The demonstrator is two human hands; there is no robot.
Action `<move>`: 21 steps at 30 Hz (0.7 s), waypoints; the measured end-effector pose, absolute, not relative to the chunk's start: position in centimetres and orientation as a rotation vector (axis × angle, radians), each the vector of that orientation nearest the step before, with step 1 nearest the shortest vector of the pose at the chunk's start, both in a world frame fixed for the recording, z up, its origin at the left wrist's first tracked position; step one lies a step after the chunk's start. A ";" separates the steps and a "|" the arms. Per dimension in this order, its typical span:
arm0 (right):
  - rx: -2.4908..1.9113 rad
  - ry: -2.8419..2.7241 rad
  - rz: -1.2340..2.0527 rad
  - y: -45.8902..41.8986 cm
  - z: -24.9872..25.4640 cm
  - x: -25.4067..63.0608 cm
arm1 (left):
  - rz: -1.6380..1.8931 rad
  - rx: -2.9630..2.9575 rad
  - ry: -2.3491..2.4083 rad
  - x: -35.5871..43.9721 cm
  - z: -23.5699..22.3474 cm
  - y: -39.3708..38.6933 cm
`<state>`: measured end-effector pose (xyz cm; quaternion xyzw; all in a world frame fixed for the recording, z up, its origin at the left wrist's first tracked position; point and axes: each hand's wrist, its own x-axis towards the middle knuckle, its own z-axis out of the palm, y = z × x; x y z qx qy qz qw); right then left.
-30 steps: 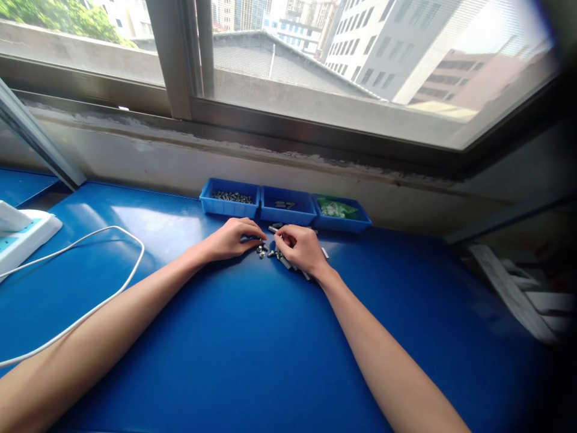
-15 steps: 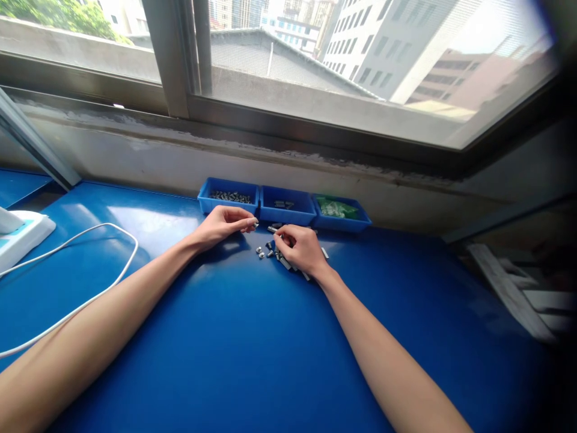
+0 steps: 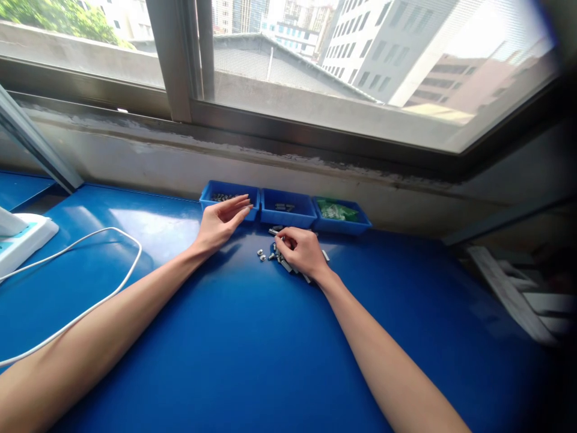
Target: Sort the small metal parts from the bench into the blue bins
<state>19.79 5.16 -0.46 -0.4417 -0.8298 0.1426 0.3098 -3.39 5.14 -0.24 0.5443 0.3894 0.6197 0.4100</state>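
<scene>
My left hand (image 3: 220, 224) is at the front of the left blue bin (image 3: 208, 193), its fingers stretched out and apart over the bin's edge. Nothing shows between them. Small metal screws (image 3: 220, 196) lie in that bin, partly covered by the hand. My right hand (image 3: 301, 249) is closed in a pinch above a pile of metal standoffs (image 3: 285, 265) and small screws on the table. Whatever its fingertips hold is too small and hidden to make out. A few loose screws (image 3: 261, 255) lie left of the pile.
The middle blue bin (image 3: 288, 216) holds a few metal standoffs, and the right blue bin (image 3: 345, 227) a green plastic bag (image 3: 336, 208). A white cable (image 3: 130, 270) runs by my left forearm from a white power strip (image 3: 31, 237). Behind the bins is a wall below a window.
My left hand has moved up and back to the left bin and its fingers have spread; the small metal piece in them no longer shows. My right hand stays pinched at the pile.
</scene>
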 end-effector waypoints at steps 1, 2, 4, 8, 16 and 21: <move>-1.167 -2.190 0.373 5.2 -0.5 19.8 | 1.554 1.389 0.973 -3.3 -0.2 5.0; -1.167 -2.188 0.367 5.2 -0.5 19.7 | 1.546 1.413 0.970 -3.3 -0.2 4.9; -1.169 -2.178 0.357 5.2 -0.5 19.7 | 1.507 1.484 0.980 -3.2 0.0 4.5; -1.172 -2.177 0.354 5.2 -0.6 19.7 | 1.273 1.776 0.986 -3.2 0.3 4.0; -1.178 -2.192 0.339 5.2 -0.7 19.7 | 0.917 2.288 0.873 -3.4 0.4 4.2; -1.175 -2.198 0.338 5.2 -0.7 19.7 | 0.954 2.368 0.956 -3.2 -0.7 4.6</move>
